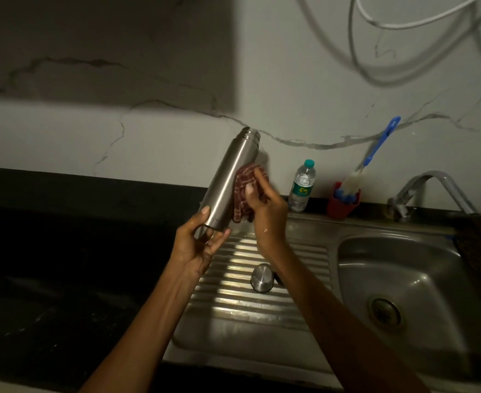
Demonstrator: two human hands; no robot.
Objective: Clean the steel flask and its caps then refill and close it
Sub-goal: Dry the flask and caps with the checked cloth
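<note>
Above the dark desk (63, 251) and the ribbed steel drain board (262, 307), the left hand (197, 245) holds one shiny steel flask (231, 180) by its bottom end, grip curled round it. The flask tilts up to the right and its top is open, with no cap on. Right beside it, the right hand (265, 205) pinches one red checked cloth (245, 191) and presses it on the flask's side. One steel cap (262, 277) sits on the drain board below. Farther right stand one plastic water bottle (301, 185), one red cup (342, 204) with a blue-handled brush (375, 151), one tap (432, 191) and one sink (403, 279). Behind is a white wall (163, 137) with gray veins.
</note>
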